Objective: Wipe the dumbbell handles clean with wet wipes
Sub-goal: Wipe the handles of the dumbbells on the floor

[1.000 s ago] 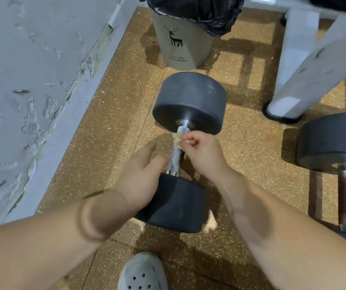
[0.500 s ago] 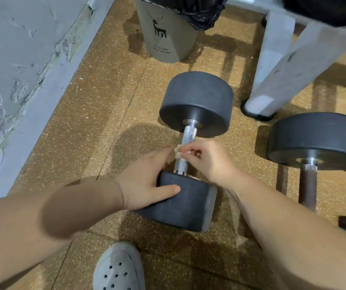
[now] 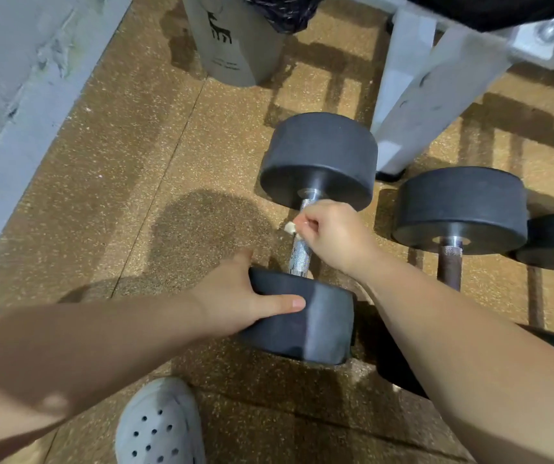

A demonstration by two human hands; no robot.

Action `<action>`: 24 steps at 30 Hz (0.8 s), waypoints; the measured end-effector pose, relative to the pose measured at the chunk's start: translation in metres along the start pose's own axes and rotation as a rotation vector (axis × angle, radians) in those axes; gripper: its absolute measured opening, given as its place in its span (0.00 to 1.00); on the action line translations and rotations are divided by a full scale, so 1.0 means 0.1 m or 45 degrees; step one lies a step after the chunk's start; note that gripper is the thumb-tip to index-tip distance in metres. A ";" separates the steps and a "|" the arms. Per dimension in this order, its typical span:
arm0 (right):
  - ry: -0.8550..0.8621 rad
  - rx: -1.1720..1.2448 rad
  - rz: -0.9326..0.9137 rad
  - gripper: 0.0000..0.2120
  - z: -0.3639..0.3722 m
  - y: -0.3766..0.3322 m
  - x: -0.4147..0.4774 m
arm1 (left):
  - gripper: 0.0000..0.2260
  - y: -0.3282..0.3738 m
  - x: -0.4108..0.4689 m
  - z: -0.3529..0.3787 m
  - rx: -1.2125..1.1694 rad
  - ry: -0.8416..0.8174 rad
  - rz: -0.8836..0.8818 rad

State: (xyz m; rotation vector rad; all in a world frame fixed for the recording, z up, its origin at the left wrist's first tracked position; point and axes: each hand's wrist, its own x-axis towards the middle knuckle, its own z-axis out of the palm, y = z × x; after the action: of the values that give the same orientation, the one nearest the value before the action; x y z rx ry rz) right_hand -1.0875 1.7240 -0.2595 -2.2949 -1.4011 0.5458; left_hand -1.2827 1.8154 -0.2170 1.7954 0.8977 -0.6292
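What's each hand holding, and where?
Right hand pinches a small white wet wipe against the silver knurled dumbbell handle, far end. Left hand grips the rim of the near black weight head.

Speckled brown rubber floor (image 3: 101, 212), laid in tiles with visible seams and crossed by shadows. At left, a grey wall (image 3: 7, 61) with flaking paint above a pale skirting (image 3: 34, 155). At top, a grey bin (image 3: 235, 45) printed with a deer, lined with a black bag (image 3: 289, 8); beside it, white rack legs (image 3: 436, 95).

Right hand (image 3: 332, 236) slid wipe (image 3: 290, 227) upward — along handle (image 3: 299, 254).
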 end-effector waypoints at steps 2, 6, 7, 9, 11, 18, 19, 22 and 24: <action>0.092 -0.024 0.105 0.08 -0.02 0.06 0.05 | 0.62 0.11 0.01 0.08 0.115 0.067 -0.029; 0.009 -0.112 0.045 0.08 -0.03 0.11 -0.08 | 0.64 0.29 -0.01 0.28 0.146 0.121 -0.014; -0.120 -0.154 -0.029 0.08 -0.07 0.11 -0.11 | 0.63 0.33 -0.02 0.32 0.143 0.120 -0.007; -0.431 -0.305 -0.112 0.06 -0.17 0.11 -0.04 | 0.64 0.40 0.00 0.40 0.179 0.129 -0.013; -0.510 -0.508 -0.077 0.07 -0.26 0.10 0.12 | 0.65 0.47 0.02 0.46 0.208 0.132 -0.049; -0.520 -0.432 0.056 0.06 -0.27 0.00 -0.04 | 0.65 0.59 0.02 0.48 0.386 0.137 -0.039; -0.597 -0.351 -0.002 0.06 -0.28 -0.01 -0.11 | 0.66 0.58 0.04 0.44 0.462 0.133 -0.015; -0.512 -0.010 -0.012 0.07 -0.37 0.10 -0.21 | 0.63 0.61 0.06 0.21 0.604 0.119 0.016; -0.250 0.437 0.189 0.06 -0.49 0.15 -0.22 | 0.53 0.70 0.06 0.02 0.525 0.137 0.057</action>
State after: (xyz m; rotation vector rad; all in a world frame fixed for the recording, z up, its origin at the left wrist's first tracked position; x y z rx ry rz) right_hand -1.0605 1.6919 -0.2230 -2.1181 -1.1188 0.9987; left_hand -1.2229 1.7994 -0.1844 2.2290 0.8384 -0.7338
